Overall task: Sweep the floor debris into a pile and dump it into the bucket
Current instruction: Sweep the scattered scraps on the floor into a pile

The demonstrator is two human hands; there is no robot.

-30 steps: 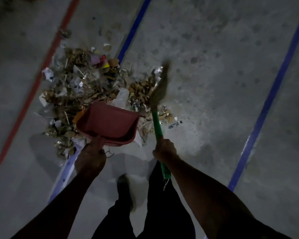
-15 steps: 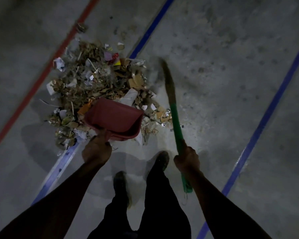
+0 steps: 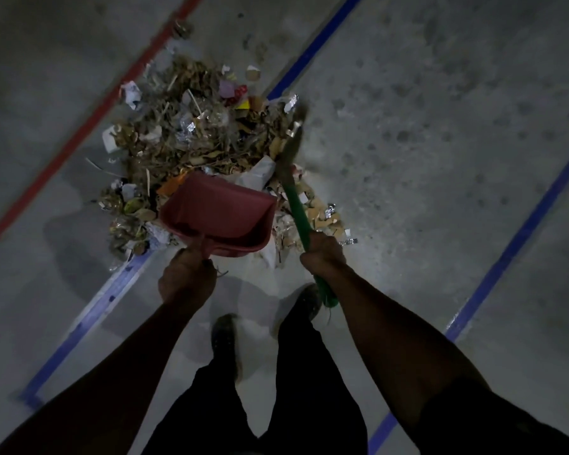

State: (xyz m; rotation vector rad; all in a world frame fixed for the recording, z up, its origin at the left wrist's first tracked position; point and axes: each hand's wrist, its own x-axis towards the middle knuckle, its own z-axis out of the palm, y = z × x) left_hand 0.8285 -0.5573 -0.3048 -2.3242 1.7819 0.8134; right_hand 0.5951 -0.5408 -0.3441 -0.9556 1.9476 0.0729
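A dim grey concrete floor [image 3: 424, 133] is filling the frame, crossed by painted lines: a red line [image 3: 79, 136] is running from the top centre down to a corner at the left edge, one blue line [image 3: 309, 57] is slanting from the top centre under the rubbish and on to the lower left, and another blue line [image 3: 513, 244] is slanting down the right side. A pile of debris [image 3: 191, 136] is lying in the upper middle of the frame, made of dry leaves, twigs, scraps of white paper, bits of foil and a few pink, red and yellow pieces; no writing or brand on any scrap is legible in this light. A red dustpan [image 3: 220, 215] is sitting at the near edge of the pile, its open mouth facing into the debris and its tray looking mostly bare. The left hand [image 3: 188, 277] is gripping the dustpan's handle with curled fingers. The right hand [image 3: 322, 257] is closing around the green handle of a broom [image 3: 296, 208], whose blurred bristles are touching the right edge of the pile, just right of the dustpan. Below, at the bottom centre, dark trouser legs and two shoes [image 3: 296, 307] are standing on the floor. No bucket is appearing anywhere in the frame.
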